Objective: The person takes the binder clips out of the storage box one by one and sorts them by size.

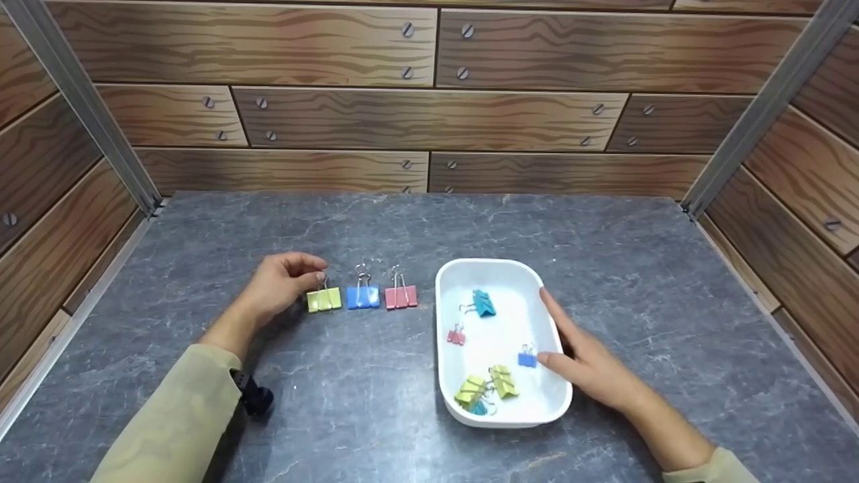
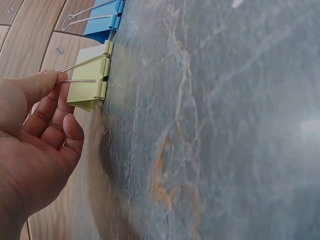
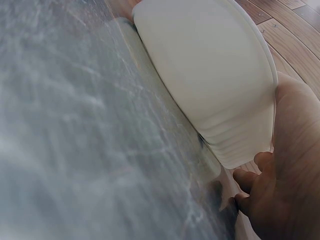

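My left hand (image 1: 280, 285) pinches the wire handle of a yellow-green binder clip (image 1: 324, 300) between thumb and forefinger. The clip stands on its spine on the table, handles up, as the left wrist view shows. Beside it, in a row to the right, stand a blue binder clip (image 1: 363, 297) and a pink binder clip (image 1: 401, 297). My right hand (image 1: 590, 365) holds the right side of a white plastic tub (image 1: 493, 424), thumb over the rim and fingers along the outer wall.
Inside the tub lie a teal clip (image 1: 483, 303), a small pink clip (image 1: 456, 335), a small blue clip (image 1: 527, 358), yellow-green clips (image 1: 503, 382) and another teal clip (image 1: 478, 407) at the near left corner. Wood-patterned panels (image 1: 335, 121) enclose the grey marbled table (image 1: 349, 402).
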`<state>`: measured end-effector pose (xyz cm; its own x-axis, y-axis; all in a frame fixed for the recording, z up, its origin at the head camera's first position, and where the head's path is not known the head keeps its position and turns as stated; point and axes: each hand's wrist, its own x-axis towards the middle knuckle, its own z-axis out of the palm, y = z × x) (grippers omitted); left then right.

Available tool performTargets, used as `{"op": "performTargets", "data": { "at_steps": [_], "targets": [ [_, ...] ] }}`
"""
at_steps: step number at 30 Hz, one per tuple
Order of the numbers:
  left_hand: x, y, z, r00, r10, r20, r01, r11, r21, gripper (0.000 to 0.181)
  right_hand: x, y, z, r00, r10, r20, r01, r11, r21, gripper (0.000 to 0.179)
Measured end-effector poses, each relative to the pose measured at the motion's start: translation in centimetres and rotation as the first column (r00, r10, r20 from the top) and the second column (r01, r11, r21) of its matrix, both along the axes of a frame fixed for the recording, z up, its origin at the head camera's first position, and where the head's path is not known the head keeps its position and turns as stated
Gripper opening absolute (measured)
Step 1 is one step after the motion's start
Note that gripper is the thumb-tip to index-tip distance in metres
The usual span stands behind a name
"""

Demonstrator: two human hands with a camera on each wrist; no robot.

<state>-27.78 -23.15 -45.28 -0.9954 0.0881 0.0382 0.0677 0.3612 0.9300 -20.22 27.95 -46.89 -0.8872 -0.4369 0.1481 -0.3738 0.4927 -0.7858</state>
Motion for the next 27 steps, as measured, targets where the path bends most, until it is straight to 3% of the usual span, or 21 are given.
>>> {"op": "performTargets", "data": {
  "at_steps": [8,13,21,27],
  "targets": [
    [0.0,-0.2,0.0,1.000,0.004,0.003,-0.004,1.000,0.013,0.027,0.1,-0.1,0.0,0.999,0.017,0.034,-0.016,0.999,-0.035,0.089],
    [0.3,-0.8,0.5,1.000,0.014,-0.010,-0.013,0.999,0.036,0.030,0.1,-0.1,0.1,1.000,-0.004,0.021,0.004,1.000,-0.004,0.089],
    [1.1,-1.1,2.9,0.996,0.040,-0.082,-0.037,0.998,0.049,0.028,0.0,0.0,0.0,1.000,-0.003,0.014,0.003,1.000,-0.007,0.089],
    [1.9,0.5,5.1,0.994,-0.005,-0.109,0.006,1.000,0.004,0.023,0.0,0.0,-0.1,1.000,0.002,0.015,-0.002,1.000,-0.013,0.089]
  ]
}}
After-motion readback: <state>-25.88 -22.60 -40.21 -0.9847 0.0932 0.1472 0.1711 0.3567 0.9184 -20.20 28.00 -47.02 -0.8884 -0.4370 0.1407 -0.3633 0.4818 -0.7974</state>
